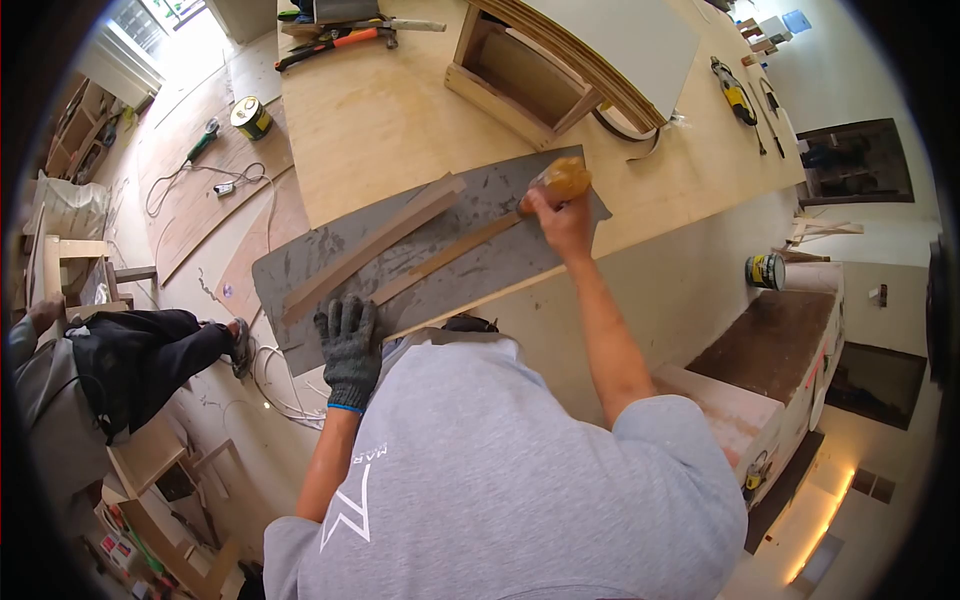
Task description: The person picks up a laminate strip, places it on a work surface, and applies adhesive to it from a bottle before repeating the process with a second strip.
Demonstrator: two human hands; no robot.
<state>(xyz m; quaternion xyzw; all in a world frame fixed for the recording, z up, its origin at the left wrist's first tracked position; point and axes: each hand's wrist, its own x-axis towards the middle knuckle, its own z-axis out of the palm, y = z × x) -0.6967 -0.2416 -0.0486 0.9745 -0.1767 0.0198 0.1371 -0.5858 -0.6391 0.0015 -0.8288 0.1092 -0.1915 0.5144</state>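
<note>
A: Report the right hand.

B: The right hand is bare. Its grip is pressed together around an amber, rounded bottle-like object; what it is exactly cannot be told. Hand and object sit at the 2 o'clock end of a dark grey, glue-smeared rectangular board.

A: Where does that board lie?

B: It lies on the pale plywood worktop, slanted, with its 8 o'clock end overhanging the worktop edge.

A: What rests on the board?

B: Two long, thin wooden strips. The wider strip runs from 8 o'clock to 2 o'clock. The narrower strip lies just beside it at 4 o'clock, parallel, with its upper end touching the right hand.

A: Report the left hand.

B: The left hand wears a dark knitted glove. Its grip is spread, fingers flat on the board's near edge, holding nothing. It sits just at 6 o'clock of the strips' lower ends.

A: Other items on the worktop?

B: At 12 o'clock of the board stands an open wooden box frame. A yellow and black power drill lies at 2 o'clock. Orange-handled tools lie at 11 o'clock.

A: Anything off the worktop?

B: Another person in dark clothes is at 9 o'clock, on the floor. A yellow tin stands on the floor at 11 o'clock.
</note>
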